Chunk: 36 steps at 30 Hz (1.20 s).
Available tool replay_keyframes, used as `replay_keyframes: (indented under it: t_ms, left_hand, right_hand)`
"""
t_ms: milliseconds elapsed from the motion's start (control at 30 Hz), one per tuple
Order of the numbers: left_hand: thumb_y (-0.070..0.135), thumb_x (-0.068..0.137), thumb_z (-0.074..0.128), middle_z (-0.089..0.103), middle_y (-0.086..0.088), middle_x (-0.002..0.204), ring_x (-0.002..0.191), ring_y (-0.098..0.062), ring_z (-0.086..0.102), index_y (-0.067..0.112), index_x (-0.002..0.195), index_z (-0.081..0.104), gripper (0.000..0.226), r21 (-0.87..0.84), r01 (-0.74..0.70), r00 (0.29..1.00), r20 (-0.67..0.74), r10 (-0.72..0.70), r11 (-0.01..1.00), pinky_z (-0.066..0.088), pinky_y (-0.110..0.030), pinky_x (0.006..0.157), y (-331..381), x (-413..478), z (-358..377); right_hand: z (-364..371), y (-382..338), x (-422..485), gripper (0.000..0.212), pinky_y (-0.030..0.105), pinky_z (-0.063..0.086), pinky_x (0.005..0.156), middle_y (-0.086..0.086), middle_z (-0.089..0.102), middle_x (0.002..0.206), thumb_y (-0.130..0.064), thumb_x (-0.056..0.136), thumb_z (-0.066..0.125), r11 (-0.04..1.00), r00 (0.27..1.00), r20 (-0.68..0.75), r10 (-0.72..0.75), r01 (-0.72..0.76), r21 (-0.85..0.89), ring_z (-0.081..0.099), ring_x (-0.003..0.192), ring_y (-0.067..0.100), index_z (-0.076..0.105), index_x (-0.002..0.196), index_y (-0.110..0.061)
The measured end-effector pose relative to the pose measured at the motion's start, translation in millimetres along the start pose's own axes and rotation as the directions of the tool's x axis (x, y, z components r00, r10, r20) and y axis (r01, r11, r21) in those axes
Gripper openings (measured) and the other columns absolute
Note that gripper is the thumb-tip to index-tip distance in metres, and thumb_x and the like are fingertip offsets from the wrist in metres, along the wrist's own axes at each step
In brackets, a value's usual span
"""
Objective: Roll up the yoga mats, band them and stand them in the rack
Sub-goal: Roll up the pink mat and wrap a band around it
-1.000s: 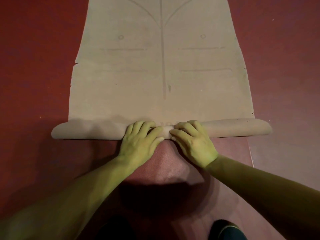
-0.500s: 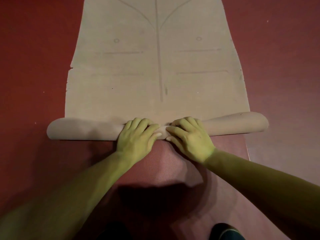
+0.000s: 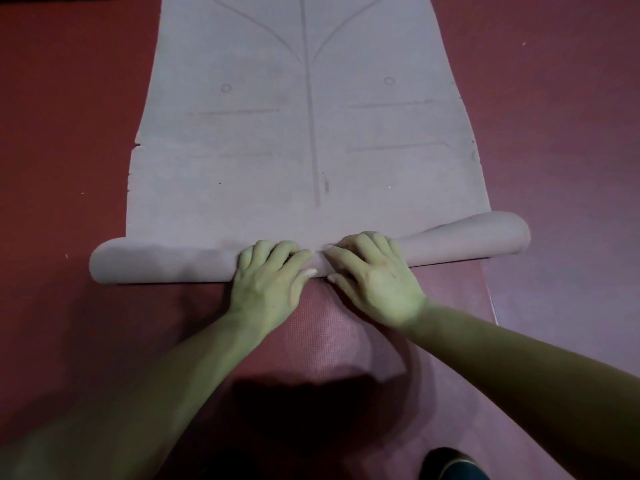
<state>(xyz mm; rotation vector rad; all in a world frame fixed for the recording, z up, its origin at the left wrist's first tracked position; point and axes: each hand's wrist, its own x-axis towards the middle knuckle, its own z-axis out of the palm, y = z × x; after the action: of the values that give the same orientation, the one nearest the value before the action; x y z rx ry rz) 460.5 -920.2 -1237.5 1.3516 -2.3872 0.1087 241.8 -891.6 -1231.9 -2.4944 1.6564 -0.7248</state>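
Note:
A pale mauve yoga mat (image 3: 259,161) with printed alignment lines lies flat on the floor, stretching away from me. Its near end is wound into a roll (image 3: 156,265) that lies across the view. The roll's right end sits farther forward and looks thicker than its left end. My left hand (image 3: 270,282) and my right hand (image 3: 377,282) sit side by side at the middle of the roll, almost touching. The fingers of both curl over its top, thumbs on the near side.
A dark red textured mat (image 3: 322,341) lies under the pale one and reaches back toward me, its right edge (image 3: 490,299) showing. Red floor (image 3: 62,133) spreads on both sides. A dark shoe (image 3: 453,465) shows at the bottom right.
The roll has advanced a little along the flat mat under both hands. Its right end has swung forward, leaving the roll skewed.

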Motion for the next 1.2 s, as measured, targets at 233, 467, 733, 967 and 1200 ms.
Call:
replay_keyframes:
  t_ms: [233, 467, 733, 967, 1200]
  left_hand:
    - [0.041, 0.094, 0.055, 0.065, 0.003, 0.105, 0.095, -0.024, 0.052, 0.021, 0.113, 0.071, 0.033, 0.056, -0.033, 0.999, 0.039, 0.030, 0.998, 0.037, -0.039, 0.083, -1.9, 8.5, 0.3]
    - [0.047, 0.095, 0.053, 0.063, 0.006, 0.111, 0.103, -0.023, 0.050, 0.025, 0.113, 0.070, 0.033, 0.045, 0.020, 0.999, 0.048, -0.022, 0.999, 0.036, -0.040, 0.092, 2.5, 1.8, 0.0]
    - [0.044, 0.093, 0.056, 0.065, 0.009, 0.107, 0.097, -0.023, 0.051, 0.026, 0.110, 0.072, 0.029, 0.016, 0.047, 0.999, 0.028, -0.047, 0.999, 0.035, -0.038, 0.088, -0.7, 10.8, 3.6]
    - [0.042, 0.095, 0.047, 0.065, 0.006, 0.105, 0.094, -0.024, 0.053, 0.025, 0.112, 0.069, 0.032, 0.020, 0.055, 0.997, 0.058, -0.056, 0.998, 0.033, -0.038, 0.087, -2.0, 24.5, 4.1]
    - [0.043, 0.096, 0.049, 0.059, 0.005, 0.113, 0.105, -0.022, 0.048, 0.029, 0.116, 0.061, 0.028, 0.017, 0.046, 0.998, 0.032, -0.047, 0.999, 0.031, -0.040, 0.093, 6.2, 14.7, 6.6]
  right_hand:
    - [5.8, 10.3, 7.1, 0.029, 0.036, 0.041, 0.088, -0.001, 0.065, 0.109, -0.040, 0.095, 0.063, 0.999, 1.000, 0.025, -0.015, 0.014, 0.041, 0.056, 0.097, 0.025, 0.074, 0.113, -0.020]
    - [6.6, 12.8, 12.4, 0.028, 0.040, 0.050, 0.084, -0.001, 0.066, 0.107, -0.038, 0.096, 0.062, 0.998, 0.999, 0.046, -0.001, -0.002, 0.059, 0.058, 0.093, 0.026, 0.074, 0.114, -0.020]
    - [1.1, 0.5, 12.6, 0.037, 0.042, 0.044, 0.096, 0.000, 0.061, 0.115, -0.040, 0.094, 0.064, 0.995, 0.994, 0.060, 0.092, -0.094, 0.023, 0.054, 0.109, 0.025, 0.068, 0.124, -0.019]
    - [5.2, 9.8, 24.9, 0.038, 0.041, 0.045, 0.091, -0.003, 0.065, 0.107, -0.047, 0.098, 0.054, 0.992, 0.990, 0.089, 0.111, -0.116, 0.053, 0.056, 0.098, 0.024, 0.072, 0.118, -0.020]
    - [5.2, 10.7, 27.9, 0.038, 0.040, 0.046, 0.090, -0.005, 0.066, 0.107, -0.048, 0.100, 0.050, 0.991, 0.987, 0.106, 0.120, -0.125, 0.040, 0.056, 0.097, 0.024, 0.072, 0.117, -0.022]
